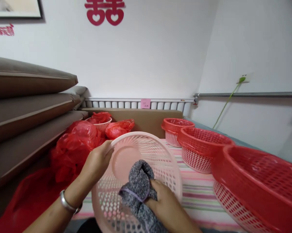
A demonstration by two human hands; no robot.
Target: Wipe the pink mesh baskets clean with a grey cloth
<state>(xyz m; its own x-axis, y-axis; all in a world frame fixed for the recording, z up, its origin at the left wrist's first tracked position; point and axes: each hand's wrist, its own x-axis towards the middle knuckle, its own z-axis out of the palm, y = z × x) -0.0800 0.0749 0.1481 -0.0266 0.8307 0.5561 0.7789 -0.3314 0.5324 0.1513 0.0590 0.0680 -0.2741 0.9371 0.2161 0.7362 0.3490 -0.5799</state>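
A pale pink basket point(126, 158) with a perforated wall is tilted so that its inside faces me. My left hand point(99, 160) is closed on the upper left part of its rim, and a silver bangle circles that wrist. Bunched in my right hand point(164, 202) is a dark grey cloth point(140, 181) with a purple edge. The cloth is in front of the basket's inside, over its lower middle; whether it touches the wall is hard to tell. My right fingertips are partly hidden by the cloth.
Several baskets covered in red plastic point(204, 137) line the right side of the striped cloth surface point(196, 194). Red plastic bags point(78, 142) lie at the left, beside a small pink basket point(102, 126). Stacked cushions point(27, 106) rise at far left. A radiator point(126, 104) is behind.
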